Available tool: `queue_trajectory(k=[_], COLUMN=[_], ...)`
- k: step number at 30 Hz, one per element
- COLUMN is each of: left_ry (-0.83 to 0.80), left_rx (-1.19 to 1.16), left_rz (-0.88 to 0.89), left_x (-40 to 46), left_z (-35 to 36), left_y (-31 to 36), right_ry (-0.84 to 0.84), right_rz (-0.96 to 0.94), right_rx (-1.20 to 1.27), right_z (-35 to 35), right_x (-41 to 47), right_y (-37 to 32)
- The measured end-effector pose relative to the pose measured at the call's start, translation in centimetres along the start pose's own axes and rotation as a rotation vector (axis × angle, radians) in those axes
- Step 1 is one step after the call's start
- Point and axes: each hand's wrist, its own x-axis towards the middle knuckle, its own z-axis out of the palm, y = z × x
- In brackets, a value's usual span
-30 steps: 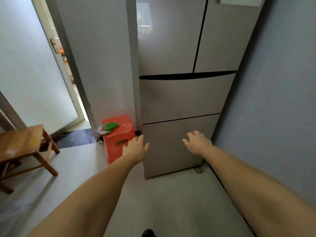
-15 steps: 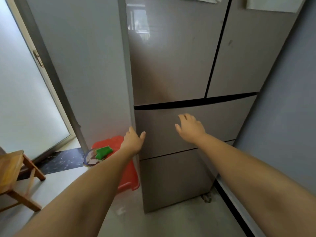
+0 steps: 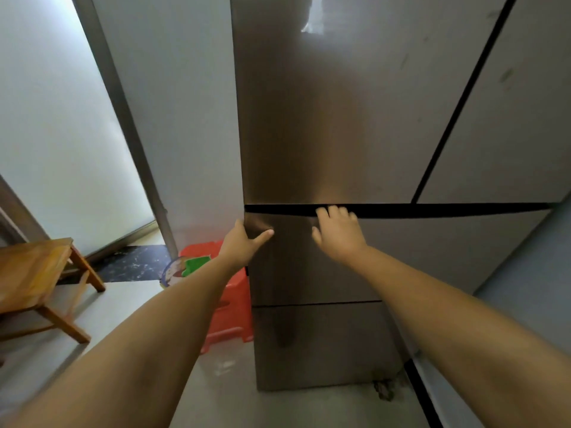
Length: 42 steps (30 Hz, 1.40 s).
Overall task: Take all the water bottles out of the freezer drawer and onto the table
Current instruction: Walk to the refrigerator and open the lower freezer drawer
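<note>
A tall grey-brown fridge (image 3: 355, 118) fills the view, with two doors above and two closed drawers below. The upper drawer (image 3: 432, 251) has a dark gap along its top edge. My right hand (image 3: 338, 231) rests on that drawer front with its fingertips reaching into the gap. My left hand (image 3: 244, 242) wraps the drawer's left corner, thumb on the front, fingers around the side. The lower drawer (image 3: 324, 344) is closed too. No water bottles are in sight.
A red plastic stool (image 3: 228, 316) with a green item and a round printed thing on it stands by the fridge's left side. A wooden table (image 3: 27, 273) is at the left. A frosted glass door is behind it, a grey wall on the right.
I have come closer to the fridge. Both hands rose from the lower part of the front to the upper drawer's top edge and left corner.
</note>
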Motion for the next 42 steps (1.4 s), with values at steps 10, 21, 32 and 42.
queue_trajectory(k=[10, 21, 32, 42], left_ry=[-0.007, -0.655, -0.728, -0.678], left_rx=[-0.034, 0.318, 0.379, 0.622], left_rz=[0.015, 0.186, 0.804, 1.303], left_x=[-2.8, -15.4, -20.5, -25.0], left_z=[-0.2, -5.1, 6.7, 22.4], left_y=[0.2, -0.2, 12.5, 20.4], right_ry=[0.142, 0.173, 0.149, -0.372], right_rz=[-0.008, 0.202, 0.588, 0.792], right_rx=[0.131, 0.31, 0.292, 0.144], right_z=[0.6, -4.8, -10.1, -17.1], right_x=[-2.7, -14.5, -25.9, -36.6], right_y=[0.4, 2.4, 5.9, 13.1])
